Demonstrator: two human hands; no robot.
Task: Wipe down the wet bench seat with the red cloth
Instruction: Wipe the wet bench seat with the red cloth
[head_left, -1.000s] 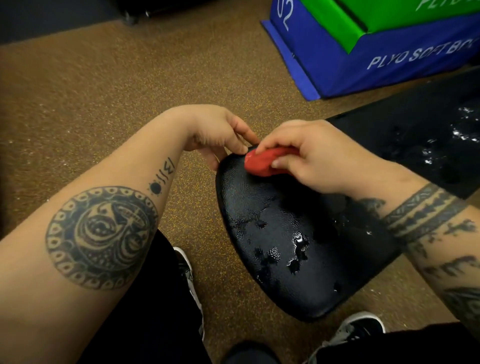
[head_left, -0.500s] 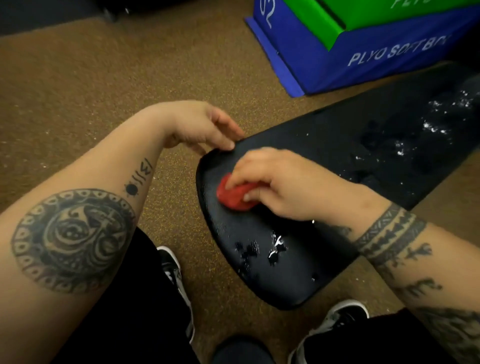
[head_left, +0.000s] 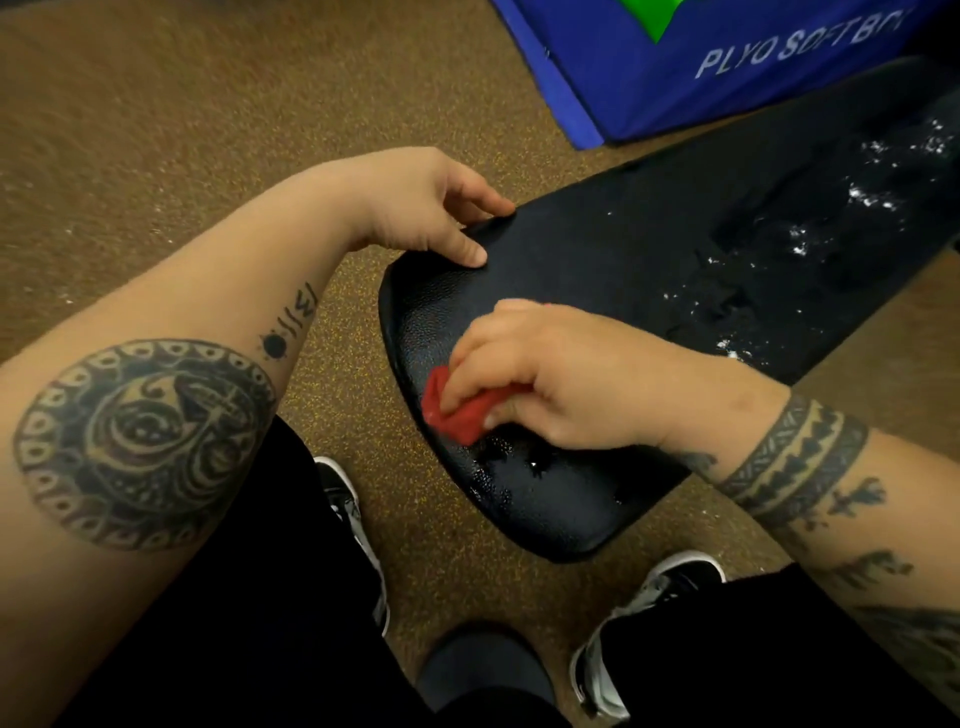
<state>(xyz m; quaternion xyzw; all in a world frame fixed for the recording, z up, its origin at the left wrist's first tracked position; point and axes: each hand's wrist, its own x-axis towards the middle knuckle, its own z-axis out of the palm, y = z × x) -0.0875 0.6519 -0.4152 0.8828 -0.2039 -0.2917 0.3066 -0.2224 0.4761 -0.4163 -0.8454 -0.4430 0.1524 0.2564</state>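
A black padded bench seat (head_left: 613, 260) runs from the centre toward the upper right. Water beads glisten on its far part and a small wet patch lies near its front end. My right hand (head_left: 566, 379) presses a bunched red cloth (head_left: 457, 415) onto the seat close to its near left edge, the fingers closed around the cloth. My left hand (head_left: 426, 208) rests on the seat's far left edge, thumb and fingertips touching the padding and holding nothing.
A blue and green soft plyo box (head_left: 727, 57) stands on the floor behind the bench at the upper right. Brown speckled rubber floor (head_left: 182, 130) surrounds the bench. My black trousers and two black-and-white shoes (head_left: 649, 613) are just below the seat's end.
My right hand has drawn the red cloth from the seat's far tip down toward the near edge. The left hand has stayed on the seat's far edge.
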